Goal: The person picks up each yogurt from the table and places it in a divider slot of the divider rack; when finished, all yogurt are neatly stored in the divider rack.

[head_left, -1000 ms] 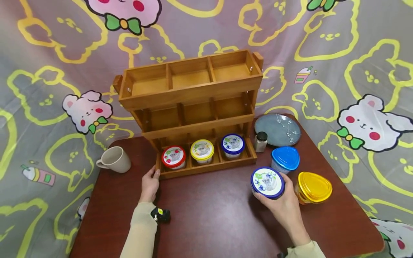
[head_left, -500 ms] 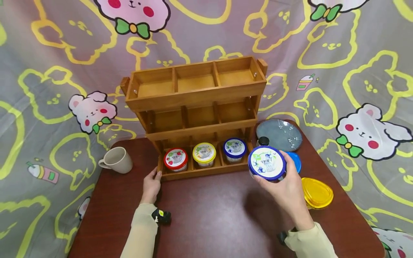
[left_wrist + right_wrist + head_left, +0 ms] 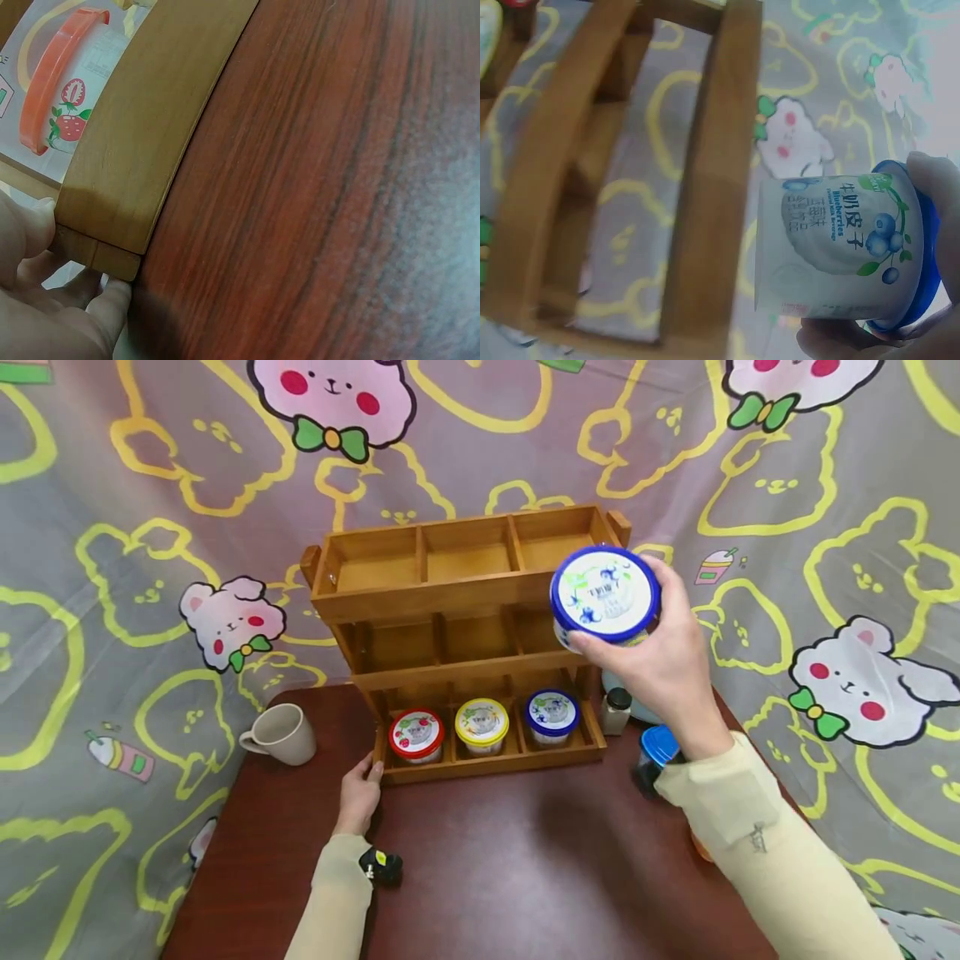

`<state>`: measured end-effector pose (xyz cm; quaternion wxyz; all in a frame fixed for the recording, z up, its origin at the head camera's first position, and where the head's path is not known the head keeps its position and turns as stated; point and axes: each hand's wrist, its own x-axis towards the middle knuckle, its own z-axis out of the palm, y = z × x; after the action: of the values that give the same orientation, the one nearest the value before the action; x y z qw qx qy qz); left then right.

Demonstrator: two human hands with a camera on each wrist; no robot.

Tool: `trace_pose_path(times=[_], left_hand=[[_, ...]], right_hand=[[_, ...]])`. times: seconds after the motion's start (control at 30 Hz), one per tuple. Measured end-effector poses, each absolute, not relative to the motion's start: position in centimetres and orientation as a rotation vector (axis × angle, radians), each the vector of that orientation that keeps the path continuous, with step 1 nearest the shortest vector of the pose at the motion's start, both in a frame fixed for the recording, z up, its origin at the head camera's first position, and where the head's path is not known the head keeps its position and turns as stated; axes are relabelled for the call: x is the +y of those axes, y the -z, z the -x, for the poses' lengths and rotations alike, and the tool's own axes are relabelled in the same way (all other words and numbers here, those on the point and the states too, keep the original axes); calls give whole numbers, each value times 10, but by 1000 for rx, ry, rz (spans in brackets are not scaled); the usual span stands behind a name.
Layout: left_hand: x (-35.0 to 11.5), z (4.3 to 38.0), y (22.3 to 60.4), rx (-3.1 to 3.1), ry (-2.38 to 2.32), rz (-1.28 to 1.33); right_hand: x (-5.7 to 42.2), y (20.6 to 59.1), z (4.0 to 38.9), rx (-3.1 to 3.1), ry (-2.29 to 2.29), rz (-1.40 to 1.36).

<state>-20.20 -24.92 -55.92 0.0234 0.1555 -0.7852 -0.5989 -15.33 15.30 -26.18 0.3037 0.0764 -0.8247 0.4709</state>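
Note:
My right hand holds a white tub by its blue lid, raised before the right end of the wooden three-tier shelf. Blueberries are printed on the tub's side in the right wrist view, where thumb and fingers span the lid. At the shelf's bottom left corner, my left hand grips the wood, its thumb and fingers on either side of the end board. The bottom tier holds a red-lidded tub, a yellow-lidded tub and another blue-lidded tub, one per compartment.
A beige mug stands left of the shelf. On the right are a black-capped jar and a blue-lidded container. The right arm mostly hides a grey-blue plate and a yellow-lidded container. A patterned curtain hangs behind.
My right hand has lifted the blue-lidded tub from low over the table's right side up to the upper tiers' height. My left hand stays at the shelf corner. The head view has shifted slightly.

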Motion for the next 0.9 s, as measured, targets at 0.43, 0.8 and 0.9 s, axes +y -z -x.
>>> trace_pose_path(times=[0.43, 0.8, 0.9], left_hand=[[-255, 201, 564, -2418, 1883, -446], [-255, 199, 561, -2393, 1939, -440], [-255, 199, 559, -2380, 1952, -445]], right_hand=[[50, 168, 244, -2367, -1481, -309], [-49, 167, 274, -2518, -1421, -389], [-66, 173, 278, -2563, -1332, -366]])
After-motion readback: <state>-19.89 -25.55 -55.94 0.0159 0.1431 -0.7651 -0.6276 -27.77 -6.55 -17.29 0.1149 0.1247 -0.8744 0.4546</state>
